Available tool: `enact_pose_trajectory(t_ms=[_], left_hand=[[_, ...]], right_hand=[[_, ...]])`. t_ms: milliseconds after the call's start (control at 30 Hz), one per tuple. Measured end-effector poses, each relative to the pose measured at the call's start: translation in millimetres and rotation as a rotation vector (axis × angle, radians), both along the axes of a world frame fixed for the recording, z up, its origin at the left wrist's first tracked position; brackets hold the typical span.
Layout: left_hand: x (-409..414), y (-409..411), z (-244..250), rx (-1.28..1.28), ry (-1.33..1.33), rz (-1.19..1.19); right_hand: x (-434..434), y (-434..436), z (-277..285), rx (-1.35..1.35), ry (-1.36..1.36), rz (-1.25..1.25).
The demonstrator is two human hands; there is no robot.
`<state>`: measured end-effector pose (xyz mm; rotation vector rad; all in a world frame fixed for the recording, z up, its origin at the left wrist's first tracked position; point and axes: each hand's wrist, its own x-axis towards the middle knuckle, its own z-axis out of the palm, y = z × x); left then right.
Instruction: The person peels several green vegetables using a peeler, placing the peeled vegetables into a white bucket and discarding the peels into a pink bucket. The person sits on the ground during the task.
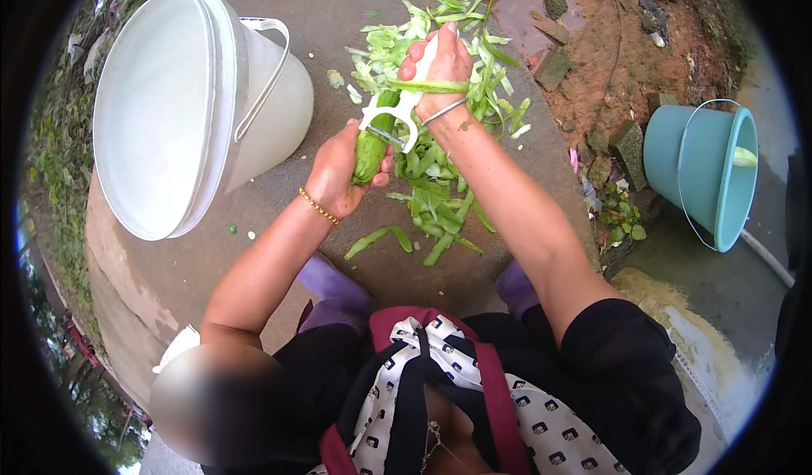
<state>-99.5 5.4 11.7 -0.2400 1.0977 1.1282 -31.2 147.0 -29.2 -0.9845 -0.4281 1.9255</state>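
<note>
My left hand (339,167) grips the lower end of a long green gourd or cucumber (371,158), its skin dark green and ridged. In my right hand (447,62) is a white Y-shaped vegetable peeler (406,112), its metal blade lying across the middle of the vegetable. A strip of peel (434,86) rests over the peeler handle and my right fingers. The vegetable's far end is partly hidden behind the peeler and the strip. Beneath both hands a heap of pale and green peelings (438,189) is spread on the wet concrete.
At the left a large white plastic bucket (279,107) with a wire-and-plastic handle stands close to my left arm. A teal bucket (672,151) at the right holds a pale peeled vegetable (744,156). Broken bricks (554,69) lie on the reddish soil beyond the concrete's edge.
</note>
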Motion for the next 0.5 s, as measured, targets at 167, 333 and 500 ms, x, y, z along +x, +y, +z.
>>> enact_pose_trajectory(t_ms=[167,333,500], left_hand=[[1,-4,8,-0.028,0.068,-0.051],[1,-15,2,-0.092,0.078,-0.153],[-1,-14,3,-0.087,0.164,-0.048]], right_hand=[[-4,-9,-4,0.081,-0.072,0.042],[8,39,-37,0.295,-0.247,-0.132],[14,23,-19,0.091,-0.094,-0.141]])
